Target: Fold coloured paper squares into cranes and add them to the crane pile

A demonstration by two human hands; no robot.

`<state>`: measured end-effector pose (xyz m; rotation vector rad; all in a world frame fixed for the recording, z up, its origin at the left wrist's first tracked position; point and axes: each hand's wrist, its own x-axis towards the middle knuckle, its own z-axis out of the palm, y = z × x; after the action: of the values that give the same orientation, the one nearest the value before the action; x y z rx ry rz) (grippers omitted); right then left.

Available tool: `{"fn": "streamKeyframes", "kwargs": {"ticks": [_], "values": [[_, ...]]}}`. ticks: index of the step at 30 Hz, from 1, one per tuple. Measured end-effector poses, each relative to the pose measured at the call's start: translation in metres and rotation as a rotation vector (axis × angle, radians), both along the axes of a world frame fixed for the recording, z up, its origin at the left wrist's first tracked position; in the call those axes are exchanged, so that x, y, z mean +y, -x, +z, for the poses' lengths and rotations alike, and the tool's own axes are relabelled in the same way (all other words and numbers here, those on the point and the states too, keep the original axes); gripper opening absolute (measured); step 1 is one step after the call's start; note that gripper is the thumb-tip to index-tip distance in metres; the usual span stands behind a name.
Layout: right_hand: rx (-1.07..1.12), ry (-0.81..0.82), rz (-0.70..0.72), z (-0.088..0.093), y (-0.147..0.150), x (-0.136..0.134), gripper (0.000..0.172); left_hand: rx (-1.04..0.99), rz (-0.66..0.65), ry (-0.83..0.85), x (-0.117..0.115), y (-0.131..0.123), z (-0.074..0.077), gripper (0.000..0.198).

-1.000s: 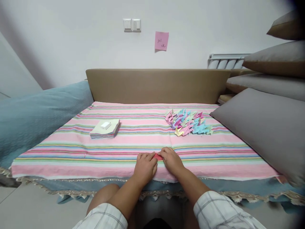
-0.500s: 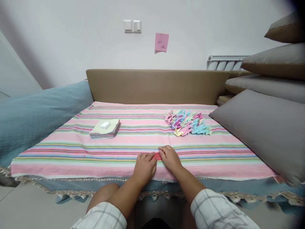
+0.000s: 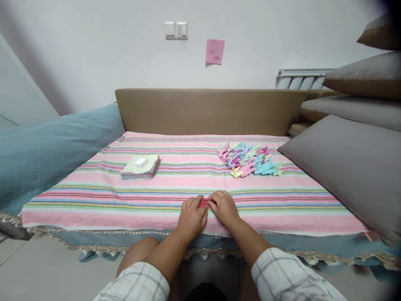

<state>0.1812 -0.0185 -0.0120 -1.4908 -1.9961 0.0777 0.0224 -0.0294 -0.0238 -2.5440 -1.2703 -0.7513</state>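
Observation:
A small red paper piece (image 3: pixel 205 203) lies on the striped pink cloth (image 3: pixel 188 184) near its front edge. My left hand (image 3: pixel 191 217) and my right hand (image 3: pixel 226 208) press on it from either side, fingers curled and pinched on the paper. Most of the paper is hidden under my fingers. A stack of coloured paper squares (image 3: pixel 140 167) with a small white object (image 3: pixel 140 162) on top sits at the left. A heap of several folded paper cranes (image 3: pixel 249 161) lies at the right, farther back.
A blue-green blanket (image 3: pixel 46 150) is heaped at the left. Grey cushions (image 3: pixel 347 167) are stacked at the right. A tan padded board (image 3: pixel 206 110) closes the back. On the wall hang a pink sticky note (image 3: pixel 214 51) and light switches (image 3: pixel 176 30).
My hands stay on the red paper with only small finger shifts. The view has shifted slightly, my head having moved a little.

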Motion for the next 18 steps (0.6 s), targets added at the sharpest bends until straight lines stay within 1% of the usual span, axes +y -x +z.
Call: {"fn": "streamKeyframes", "kwargs": {"ticks": [4, 7, 12, 18], "values": [[-0.006, 0.006, 0.047, -0.0017, -0.001, -0.0032, 0.008, -0.001, 0.02, -0.006, -0.0021, -0.0014, 0.003, 0.016], [-0.029, 0.016, 0.056, -0.0038, -0.0016, -0.0042, 0.008, -0.002, 0.025, -0.028, -0.0028, -0.002, 0.004, 0.015], [-0.079, 0.006, 0.071, -0.0049, -0.0029, -0.0049, 0.009, 0.011, -0.049, -0.026, -0.0002, 0.001, 0.005, 0.016], [-0.139, -0.002, 0.108, -0.0049, -0.004, -0.0049, 0.008, -0.044, -0.102, 0.006, 0.0029, 0.0067, 0.0097, 0.015]]}}
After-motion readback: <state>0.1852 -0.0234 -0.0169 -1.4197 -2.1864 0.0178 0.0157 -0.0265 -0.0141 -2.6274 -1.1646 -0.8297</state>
